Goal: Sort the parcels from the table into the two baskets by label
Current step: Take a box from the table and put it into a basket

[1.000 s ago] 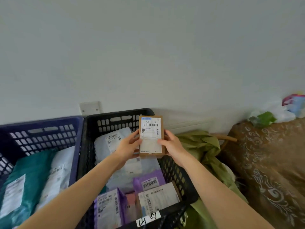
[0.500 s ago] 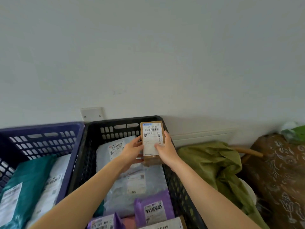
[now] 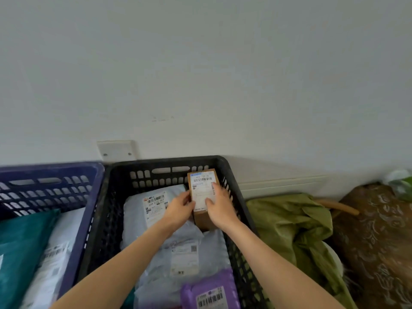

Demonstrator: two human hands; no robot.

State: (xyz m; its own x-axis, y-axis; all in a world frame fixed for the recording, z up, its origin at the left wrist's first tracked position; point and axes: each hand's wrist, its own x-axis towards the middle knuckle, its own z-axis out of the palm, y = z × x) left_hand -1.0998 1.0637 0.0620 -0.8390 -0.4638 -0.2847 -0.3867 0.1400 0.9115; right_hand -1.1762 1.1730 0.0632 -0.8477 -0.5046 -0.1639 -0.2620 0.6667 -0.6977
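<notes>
Black basket [image 3: 223,162]: grey mailers [image 3: 136,210], purple mailer [image 3: 189,293] at 6 o'clock, cardboard box [image 3: 201,186] at its 1 o'clock corner, long axis 12–6, label up, barcode end toward 12. Blue basket [image 3: 94,192]: teal mailer [image 3: 20,241], white mailer [image 3: 55,255]. Left hand [image 3: 178,210] and right hand [image 3: 219,210] grasp the box's sides.

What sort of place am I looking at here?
Likely a room at home: patterned brown upholstery, a crumpled green cloth, plus a blue basket and a black basket of labelled parcels.
</notes>
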